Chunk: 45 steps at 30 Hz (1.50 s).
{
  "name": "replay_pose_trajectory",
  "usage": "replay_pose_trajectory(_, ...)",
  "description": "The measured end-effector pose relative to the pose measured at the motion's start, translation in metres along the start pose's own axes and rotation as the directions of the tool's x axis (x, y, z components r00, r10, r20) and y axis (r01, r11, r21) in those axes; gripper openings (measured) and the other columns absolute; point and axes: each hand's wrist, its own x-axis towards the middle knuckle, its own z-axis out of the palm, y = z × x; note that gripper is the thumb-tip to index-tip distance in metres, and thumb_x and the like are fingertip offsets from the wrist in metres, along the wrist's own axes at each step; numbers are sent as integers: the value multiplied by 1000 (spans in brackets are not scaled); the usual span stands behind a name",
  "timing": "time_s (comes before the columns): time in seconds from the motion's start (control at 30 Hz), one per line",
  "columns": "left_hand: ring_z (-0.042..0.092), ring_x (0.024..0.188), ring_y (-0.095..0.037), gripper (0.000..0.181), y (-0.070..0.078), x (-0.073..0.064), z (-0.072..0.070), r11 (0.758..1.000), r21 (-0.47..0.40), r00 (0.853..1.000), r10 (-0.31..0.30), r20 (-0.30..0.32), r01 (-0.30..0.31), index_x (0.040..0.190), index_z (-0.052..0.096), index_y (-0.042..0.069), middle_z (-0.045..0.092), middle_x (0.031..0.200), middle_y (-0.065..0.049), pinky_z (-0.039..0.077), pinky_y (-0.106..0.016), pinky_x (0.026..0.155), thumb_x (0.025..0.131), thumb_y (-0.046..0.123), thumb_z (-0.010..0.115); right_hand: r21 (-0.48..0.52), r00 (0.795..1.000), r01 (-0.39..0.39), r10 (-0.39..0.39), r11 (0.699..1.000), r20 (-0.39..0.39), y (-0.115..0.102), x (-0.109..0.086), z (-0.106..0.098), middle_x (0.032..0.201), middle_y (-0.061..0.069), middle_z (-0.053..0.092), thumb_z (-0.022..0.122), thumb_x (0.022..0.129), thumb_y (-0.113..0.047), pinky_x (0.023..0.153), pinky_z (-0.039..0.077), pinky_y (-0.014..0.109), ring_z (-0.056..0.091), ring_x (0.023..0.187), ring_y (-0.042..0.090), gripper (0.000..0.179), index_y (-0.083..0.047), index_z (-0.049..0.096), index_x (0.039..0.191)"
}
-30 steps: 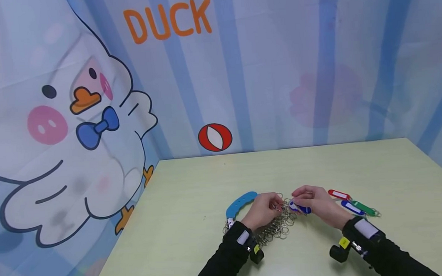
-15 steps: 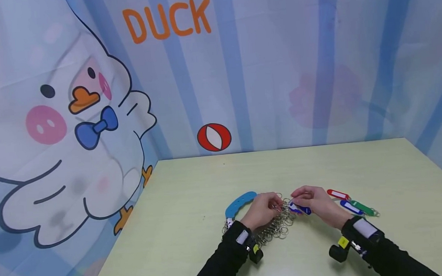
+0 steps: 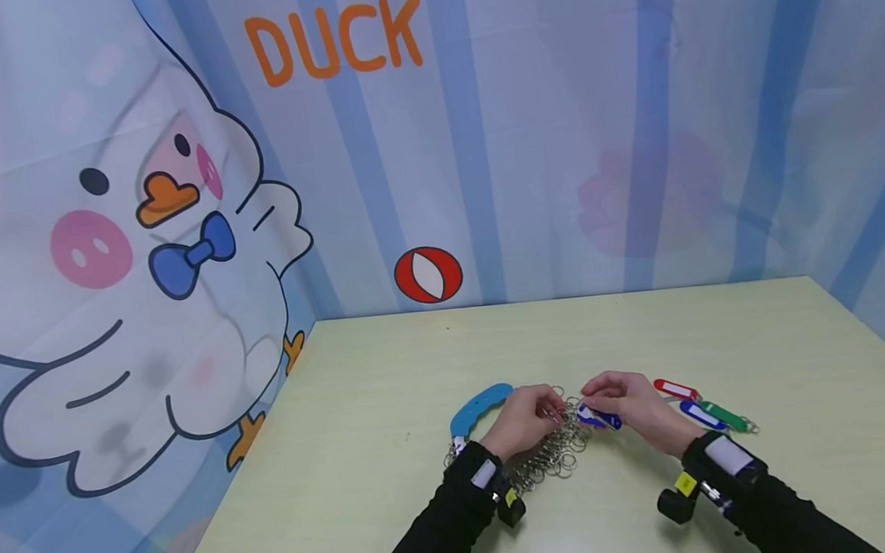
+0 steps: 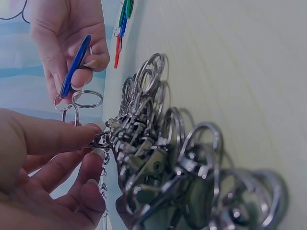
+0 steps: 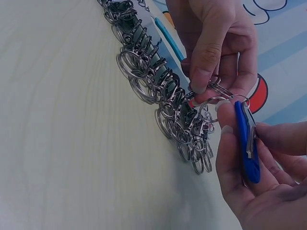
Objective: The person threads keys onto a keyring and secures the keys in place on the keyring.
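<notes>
Blue key tag (image 3: 598, 417) is gripped between the thumb and fingers of my right hand (image 3: 640, 408); in the right wrist view the tag (image 5: 245, 143) points up toward the other hand. My left hand (image 3: 524, 422) pinches a small metal clasp at the end of a row of swivel clasps with split rings (image 3: 553, 459). A split ring (image 4: 88, 99) sits between both hands, touching or passing through the tag's small wire ring (image 5: 241, 100); I cannot tell which. The left fingers partly cover the pinched clasp.
A light-blue curved band (image 3: 482, 406) lies behind my left wrist, joined to the metal row. To the right lie a red key tag (image 3: 675, 389), a blue one (image 3: 703, 416) and a green one (image 3: 728, 417). A printed curtain stands behind the pale table (image 3: 386, 355).
Both hands keep nearly the same place and grip. The whole head view has shifted very slightly, and no object has visibly moved on the table.
</notes>
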Motion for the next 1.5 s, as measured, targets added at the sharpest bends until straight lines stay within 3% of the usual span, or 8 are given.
replay_pose_trajectory(0.53,52,71,-2,18,-1,1,1,1000,-17,1000,5,-2,-5,100,68,5,68,88,-6,44,-16,66,84,-2,67,-19,999,29,-29,999,24,0,1,-2,108,11,66,60,95,-18,78,49,27,61,91,13,32,4,57,118)
replay_pose_trajectory(1.23,52,71,-1,18,-2,-1,2,1000,-18,1000,12,-8,-12,100,68,5,69,89,-8,44,-16,65,84,-3,66,-1,1000,-10,10,1000,17,-2,-1,-1,109,9,65,60,95,-27,78,49,28,60,93,14,37,2,58,119)
replay_pose_trajectory(1.37,52,71,-1,17,-2,-1,2,1000,-13,1000,14,-13,-14,100,68,5,68,88,-6,44,-16,65,85,-2,66,64,998,-7,3,998,62,-1,-2,-2,107,9,67,64,92,-26,79,52,29,65,92,18,44,4,54,123)
replay_pose_trajectory(1.5,53,74,-3,16,-1,-1,2,1000,-28,1000,-3,-21,2,101,67,5,67,90,-6,44,-17,66,86,1,67,79,992,41,-50,996,115,-2,-1,-5,113,18,64,64,92,-15,80,55,32,67,92,22,43,7,49,126)
